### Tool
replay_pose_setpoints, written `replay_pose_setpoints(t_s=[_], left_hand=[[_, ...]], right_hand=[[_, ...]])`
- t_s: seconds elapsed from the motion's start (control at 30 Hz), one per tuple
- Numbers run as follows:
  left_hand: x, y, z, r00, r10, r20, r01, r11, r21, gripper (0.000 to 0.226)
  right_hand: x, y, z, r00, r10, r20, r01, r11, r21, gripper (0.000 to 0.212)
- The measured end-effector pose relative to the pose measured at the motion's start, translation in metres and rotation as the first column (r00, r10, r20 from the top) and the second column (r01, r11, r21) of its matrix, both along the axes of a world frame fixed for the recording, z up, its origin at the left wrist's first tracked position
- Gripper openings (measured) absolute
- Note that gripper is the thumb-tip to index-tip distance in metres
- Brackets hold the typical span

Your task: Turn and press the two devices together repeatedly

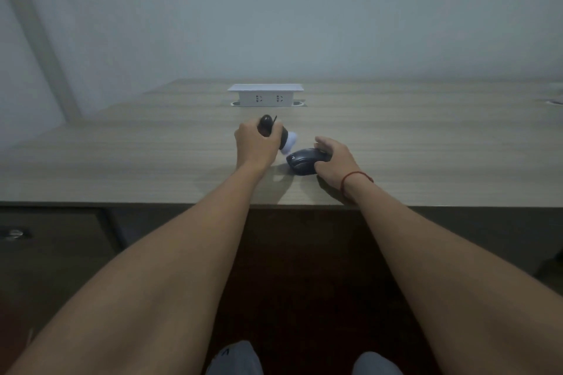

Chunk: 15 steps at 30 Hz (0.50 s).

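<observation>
One wood-grain desk (152, 161) — pale wall (304, 9) behind, white socket box (265, 95).

The left hand (254, 144) grips a dark-handled brush (275, 134) with a white head, tilted so the head points down and right toward a black computer mouse (304, 161). The right hand (333, 160) holds the mouse from its right side, tipped up on the wooden desk (426, 137). A white pop-up socket box (265, 95) stands open behind both hands, well apart from them.
</observation>
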State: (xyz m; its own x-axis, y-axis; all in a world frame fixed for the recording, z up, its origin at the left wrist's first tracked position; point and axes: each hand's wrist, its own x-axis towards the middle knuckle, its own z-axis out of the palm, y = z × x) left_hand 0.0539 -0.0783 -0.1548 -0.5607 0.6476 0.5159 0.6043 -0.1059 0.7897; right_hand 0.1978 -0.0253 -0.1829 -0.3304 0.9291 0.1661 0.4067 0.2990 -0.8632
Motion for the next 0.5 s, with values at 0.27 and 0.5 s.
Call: replay_pose_setpoints(t_s=[0.27, 0.5], left_hand=[[-0.005, 0.0, -0.013, 0.997, -0.08, 0.024, 0.082, 0.984, -0.155, 0.029], [0.003, 0.005, -0.005, 0.976, -0.093, 0.196, 0.1, 0.995, -0.023, 0.024]], right_hand=[[-0.003, 0.005, -0.004, 0.95, -0.307, -0.06, 0.307, 0.952, 0.0, 0.048], [-0.009, 0.003, -0.007, 0.971, -0.212, 0.105, 0.212, 0.977, 0.019, 0.069]])
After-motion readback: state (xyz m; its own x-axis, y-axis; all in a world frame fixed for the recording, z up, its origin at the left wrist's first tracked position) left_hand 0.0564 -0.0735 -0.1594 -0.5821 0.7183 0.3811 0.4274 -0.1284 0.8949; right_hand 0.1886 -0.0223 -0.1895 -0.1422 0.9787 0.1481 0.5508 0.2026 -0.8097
